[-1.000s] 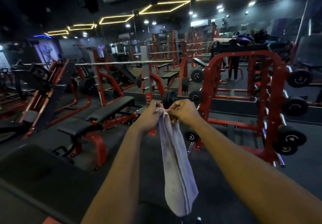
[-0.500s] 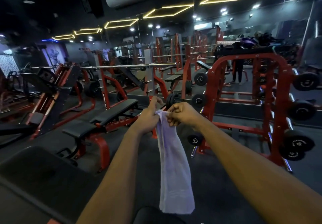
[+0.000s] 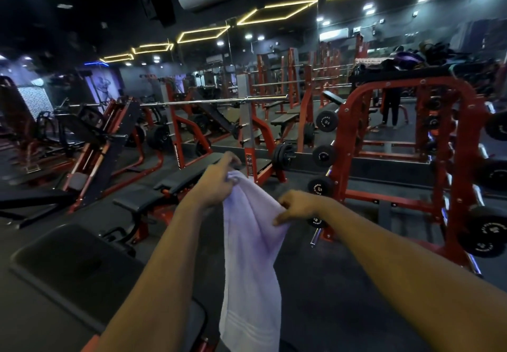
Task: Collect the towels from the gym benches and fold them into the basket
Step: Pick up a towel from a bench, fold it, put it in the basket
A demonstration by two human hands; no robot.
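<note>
Head view: white towel (image 3: 249, 255) is held up in the air mid-frame and hangs long between both forearms. Its lower end, with woven stripes, reaches the bottom edge. Left hand (image 3: 216, 184) grips the towel's top corner, fingers curled round a bunch of cloth. Right hand (image 3: 297, 206) pinches the towel's top edge further right and lower down, so that edge slopes down to the right. Black bench (image 3: 175, 184) on a red frame sits left of the towel and behind it. Red rack (image 3: 406, 159) stands right of the towel, with black plates (image 3: 488, 235) on its pegs. Barbell (image 3: 214, 101) lies level on red uprights well behind the towel. Black pad (image 3: 68, 264) is low and left of the towel, near the camera. Person (image 3: 391, 107) stands far behind the towel, seen through the rack; cannot tell if it is a mirror.
</note>
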